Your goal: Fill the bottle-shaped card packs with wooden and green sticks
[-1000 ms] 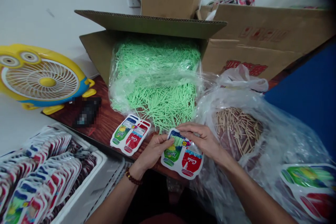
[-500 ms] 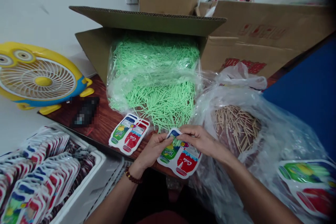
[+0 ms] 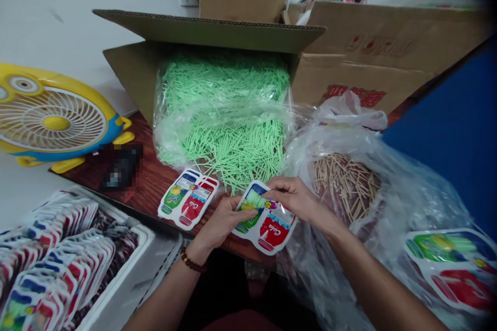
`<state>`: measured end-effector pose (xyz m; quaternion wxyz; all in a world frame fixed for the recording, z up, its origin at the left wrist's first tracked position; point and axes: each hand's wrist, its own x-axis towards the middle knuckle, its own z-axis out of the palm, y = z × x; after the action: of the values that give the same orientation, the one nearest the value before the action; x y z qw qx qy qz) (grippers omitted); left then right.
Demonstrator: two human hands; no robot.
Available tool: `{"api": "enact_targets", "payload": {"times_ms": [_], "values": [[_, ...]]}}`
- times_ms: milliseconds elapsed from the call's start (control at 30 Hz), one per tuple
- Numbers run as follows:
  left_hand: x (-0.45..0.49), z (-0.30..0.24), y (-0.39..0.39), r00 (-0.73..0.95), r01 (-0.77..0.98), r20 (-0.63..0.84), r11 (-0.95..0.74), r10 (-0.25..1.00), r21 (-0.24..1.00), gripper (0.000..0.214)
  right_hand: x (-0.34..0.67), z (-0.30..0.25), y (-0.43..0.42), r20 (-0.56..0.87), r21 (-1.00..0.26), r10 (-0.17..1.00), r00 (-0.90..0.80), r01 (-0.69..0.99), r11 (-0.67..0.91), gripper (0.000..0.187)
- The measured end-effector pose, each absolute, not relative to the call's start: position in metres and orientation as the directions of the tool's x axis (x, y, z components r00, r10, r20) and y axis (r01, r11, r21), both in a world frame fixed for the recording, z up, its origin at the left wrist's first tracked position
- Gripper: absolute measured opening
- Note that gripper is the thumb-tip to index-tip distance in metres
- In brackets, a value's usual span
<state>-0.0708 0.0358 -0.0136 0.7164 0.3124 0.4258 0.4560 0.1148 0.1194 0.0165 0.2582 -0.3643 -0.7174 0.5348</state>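
Note:
My left hand [image 3: 227, 220] pinches the left edge of a bottle-shaped plastic packet [image 3: 277, 227], printed with a green Sprite bottle and a red Cola bottle. My right hand [image 3: 297, 199] has its thumb and fingers closed on the packet's upper part, near the middle. Pale green sticks [image 3: 255, 198] show through the window of the green half. Left of my hands, a small stack of matching packets [image 3: 189, 200] lies flat on the dark wooden table [image 3: 149, 181]. Just beyond my hands, a heap of green sticks [image 3: 233, 150] spills from a clear bag in an open carton.
Brown sticks [image 3: 345, 183] lie in a clear plastic bag [image 3: 404, 186] at right, with another packet [image 3: 454, 264] on it. A white foam box [image 3: 145, 238] holds rows of packets at lower left. A yellow fan [image 3: 56, 121] and cardboard boxes [image 3: 361, 57] stand behind.
My right fingers have shifted from the green half toward the packet's middle. The sticks in the green half are now more visible. The packet has tilted slightly, and the view has shifted a little.

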Motion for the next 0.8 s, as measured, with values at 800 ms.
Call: {"api": "enact_targets", "payload": {"times_ms": [800], "values": [[-0.068,-0.019,0.033,0.213,-0.367,-0.319,0.378,0.924,0.85,0.024,0.131,0.02,0.121,-0.105,-0.98,0.782,-0.615,0.198,0.024,0.02]]}}
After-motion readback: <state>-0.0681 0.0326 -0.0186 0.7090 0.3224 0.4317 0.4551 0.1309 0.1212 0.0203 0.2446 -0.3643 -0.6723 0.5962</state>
